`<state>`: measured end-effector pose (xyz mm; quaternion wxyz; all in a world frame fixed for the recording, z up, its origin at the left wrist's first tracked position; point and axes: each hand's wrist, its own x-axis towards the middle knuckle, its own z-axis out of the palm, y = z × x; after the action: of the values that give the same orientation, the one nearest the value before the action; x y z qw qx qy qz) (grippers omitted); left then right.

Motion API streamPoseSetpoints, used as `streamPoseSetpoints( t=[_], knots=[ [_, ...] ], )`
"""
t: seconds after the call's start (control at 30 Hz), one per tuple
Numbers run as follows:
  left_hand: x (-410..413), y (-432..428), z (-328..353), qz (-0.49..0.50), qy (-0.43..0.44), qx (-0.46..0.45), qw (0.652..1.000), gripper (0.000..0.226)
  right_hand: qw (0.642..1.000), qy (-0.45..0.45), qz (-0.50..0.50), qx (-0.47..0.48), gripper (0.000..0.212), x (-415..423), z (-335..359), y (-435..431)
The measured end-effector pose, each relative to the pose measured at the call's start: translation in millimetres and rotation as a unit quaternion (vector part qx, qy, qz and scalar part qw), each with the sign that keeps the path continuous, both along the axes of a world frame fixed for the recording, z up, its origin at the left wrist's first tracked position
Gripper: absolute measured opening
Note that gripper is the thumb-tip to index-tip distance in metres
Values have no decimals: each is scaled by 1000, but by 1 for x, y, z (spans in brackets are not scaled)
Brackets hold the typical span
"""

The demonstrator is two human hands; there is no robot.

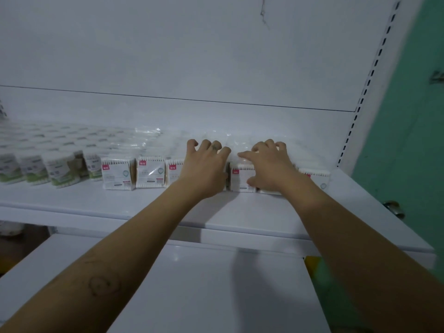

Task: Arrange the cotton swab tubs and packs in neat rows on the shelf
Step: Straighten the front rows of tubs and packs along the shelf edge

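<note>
Square cotton swab packs (118, 173) with pink labels stand in a row along the white shelf (96, 200), with more rows behind them. Round swab tubs (60, 170) with green labels fill the shelf's left part in several rows. My left hand (204, 169) lies over the top of a pack in the middle of the front row, fingers curled down over the packs behind. My right hand (269, 167) grips the neighbouring pack (240, 179), thumb on its front face, fingers hooked over its top. The packs under both hands are partly hidden.
The shelf's white back panel (192, 56) rises behind the rows. A slotted upright (365, 92) bounds the shelf on the right, next to a green wall (413, 140). A lower white shelf (192, 284) juts out beneath my forearms.
</note>
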<state>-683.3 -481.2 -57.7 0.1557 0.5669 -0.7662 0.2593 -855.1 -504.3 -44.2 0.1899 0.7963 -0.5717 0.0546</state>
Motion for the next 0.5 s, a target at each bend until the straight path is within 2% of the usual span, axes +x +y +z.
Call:
streamPoseSetpoints(
  t=[0.13, 0.33, 0.5],
  knots=[
    [-16, 0, 2, -27, 14, -16, 999, 54, 1000, -9, -7, -13, 87, -11, 11, 8],
    [-39, -9, -1, -63, 36, -27, 997, 42, 999, -15, -28, -11, 79, -42, 26, 20],
    [-45, -15, -3, -74, 24, -33, 996, 41, 999, -21, -35, 3, 69, -57, 19, 25]
  ],
)
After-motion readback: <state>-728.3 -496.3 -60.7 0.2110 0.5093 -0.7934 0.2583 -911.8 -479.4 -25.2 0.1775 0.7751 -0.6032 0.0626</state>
